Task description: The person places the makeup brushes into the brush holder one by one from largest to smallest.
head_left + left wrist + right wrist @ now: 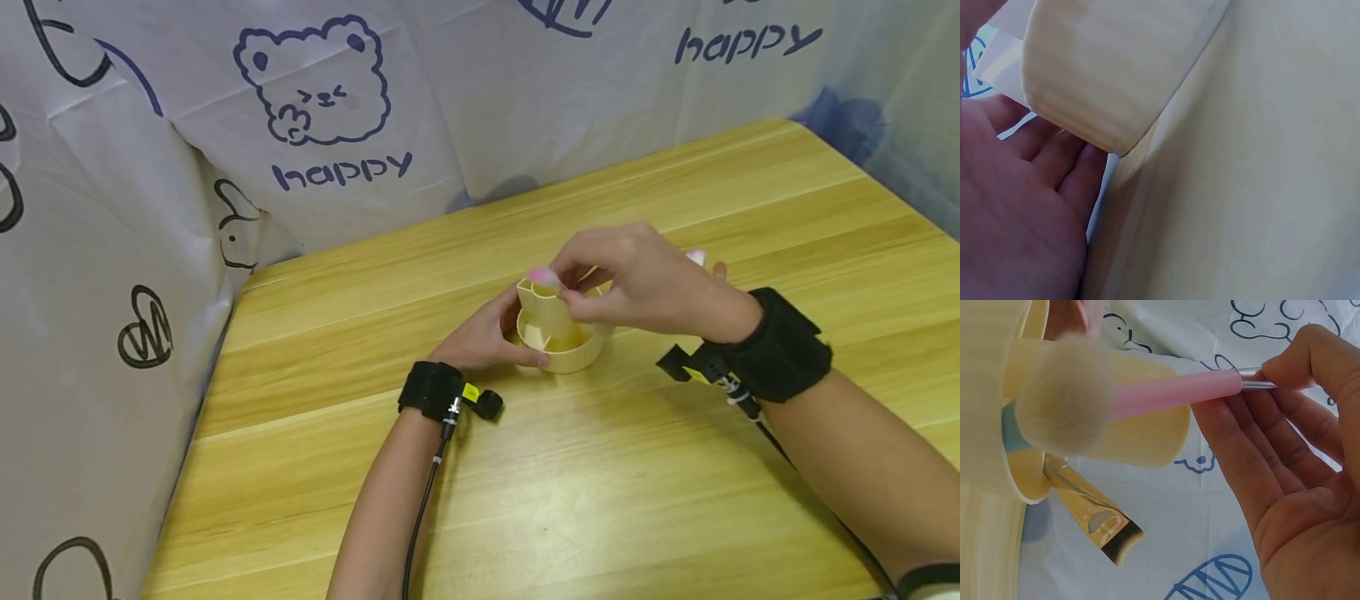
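Arched, the right hand (633,271) pinches, thumb against fingers, the silver end of a pink-handled, fluffy cream-bristled brush (1163,395) beside a pale-yellow plastic holder (552,317). The left hand (483,336) curls round the holder's low base, thumb in front.

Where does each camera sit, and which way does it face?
Head: head-worn, facing forward and down at the cream holder; left hand, right hand and forearms show.
Left wrist: on that wrist, facing the holder's outer wall; left palm and fingers show.
Right wrist: on that wrist, facing the holder; the right hand shows, pinching a pink-handled brush.
Head and right wrist share the holder and patterned cloth.
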The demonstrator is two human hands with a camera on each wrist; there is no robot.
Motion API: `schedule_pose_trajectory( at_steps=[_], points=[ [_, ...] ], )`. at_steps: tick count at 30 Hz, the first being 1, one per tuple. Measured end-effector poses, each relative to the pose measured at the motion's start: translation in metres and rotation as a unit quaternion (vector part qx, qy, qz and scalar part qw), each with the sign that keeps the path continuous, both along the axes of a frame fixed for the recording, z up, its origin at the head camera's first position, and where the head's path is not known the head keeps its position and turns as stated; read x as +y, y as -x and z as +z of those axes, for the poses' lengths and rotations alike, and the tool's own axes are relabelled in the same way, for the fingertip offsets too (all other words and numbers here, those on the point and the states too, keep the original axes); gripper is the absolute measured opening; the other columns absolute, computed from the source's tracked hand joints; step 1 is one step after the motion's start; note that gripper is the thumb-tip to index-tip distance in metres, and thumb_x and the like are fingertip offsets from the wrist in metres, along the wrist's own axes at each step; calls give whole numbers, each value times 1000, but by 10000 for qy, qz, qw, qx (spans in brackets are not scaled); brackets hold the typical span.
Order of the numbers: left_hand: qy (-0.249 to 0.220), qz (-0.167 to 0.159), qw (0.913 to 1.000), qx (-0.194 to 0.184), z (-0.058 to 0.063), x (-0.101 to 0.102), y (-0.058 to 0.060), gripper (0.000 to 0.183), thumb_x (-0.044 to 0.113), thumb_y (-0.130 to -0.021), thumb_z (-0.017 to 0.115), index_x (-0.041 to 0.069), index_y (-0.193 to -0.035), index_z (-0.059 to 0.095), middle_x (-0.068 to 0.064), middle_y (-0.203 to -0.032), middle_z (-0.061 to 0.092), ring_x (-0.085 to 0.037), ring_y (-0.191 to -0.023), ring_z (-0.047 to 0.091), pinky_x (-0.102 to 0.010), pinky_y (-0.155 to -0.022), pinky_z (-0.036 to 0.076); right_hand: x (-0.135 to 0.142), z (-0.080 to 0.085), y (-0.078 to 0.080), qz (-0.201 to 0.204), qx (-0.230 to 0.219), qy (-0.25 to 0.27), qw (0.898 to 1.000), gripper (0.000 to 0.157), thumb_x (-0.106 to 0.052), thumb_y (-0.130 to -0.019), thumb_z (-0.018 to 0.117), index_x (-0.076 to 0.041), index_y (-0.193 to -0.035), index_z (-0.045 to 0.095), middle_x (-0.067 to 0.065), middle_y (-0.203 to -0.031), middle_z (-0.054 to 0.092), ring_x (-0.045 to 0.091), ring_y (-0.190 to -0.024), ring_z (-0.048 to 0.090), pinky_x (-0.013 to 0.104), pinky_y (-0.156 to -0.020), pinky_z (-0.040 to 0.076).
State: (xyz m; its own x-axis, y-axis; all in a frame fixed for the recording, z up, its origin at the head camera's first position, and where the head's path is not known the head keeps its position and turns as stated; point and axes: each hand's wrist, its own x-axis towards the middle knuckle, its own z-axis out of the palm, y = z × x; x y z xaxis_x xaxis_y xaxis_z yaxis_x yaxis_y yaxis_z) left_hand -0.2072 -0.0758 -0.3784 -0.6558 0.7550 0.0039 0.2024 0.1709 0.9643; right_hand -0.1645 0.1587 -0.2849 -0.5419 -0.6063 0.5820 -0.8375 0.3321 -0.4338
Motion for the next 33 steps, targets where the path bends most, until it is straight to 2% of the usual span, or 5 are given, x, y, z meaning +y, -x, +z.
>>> schedule_pose_trajectory(
  at_steps=[9, 17, 27, 33],
  points=[
    [153, -14, 9998, 79, 1, 0, -1, 93, 12, -76, 80, 26, -151, 26, 5, -145, 40, -12, -133, 37, -39, -111, 29, -3, -4, 0, 108, -7, 23, 9999, 17, -4, -80, 64, -15, -91, 69, -8, -87, 65, 3, -77, 64, 20, -68, 55],
    [155, 37, 9999, 13, 0, 0, -1, 91, 13, -76, 80, 28, -149, 29, 3, -143, 43, -17, -130, 41, -38, -109, 33, -2, -5, 0, 224, -178, -82, 9996, 22, -3, -80, 65, -14, -99, 68, -6, -94, 66, 4, -81, 64, 21, -69, 55],
    [236, 94, 9996, -78, 1, 0, -2, 88, 14, -76, 80, 27, -148, 31, 3, -142, 44, -15, -128, 44, -37, -107, 37, -4, -8, 1, 281, -270, -200, 9990, 17, -5, -83, 65, -16, -95, 68, -8, -92, 66, 4, -80, 65, 21, -69, 55],
    [305, 121, 9995, -8, 2, 0, -2, 87, 16, -76, 81, 26, -147, 31, 3, -140, 46, -14, -127, 44, -37, -107, 36, -4, -7, 1, 280, -290, -312, 9987, 16, -6, -83, 66, -16, -94, 69, -9, -91, 65, 3, -80, 64, 21, -69, 55]
  ],
)
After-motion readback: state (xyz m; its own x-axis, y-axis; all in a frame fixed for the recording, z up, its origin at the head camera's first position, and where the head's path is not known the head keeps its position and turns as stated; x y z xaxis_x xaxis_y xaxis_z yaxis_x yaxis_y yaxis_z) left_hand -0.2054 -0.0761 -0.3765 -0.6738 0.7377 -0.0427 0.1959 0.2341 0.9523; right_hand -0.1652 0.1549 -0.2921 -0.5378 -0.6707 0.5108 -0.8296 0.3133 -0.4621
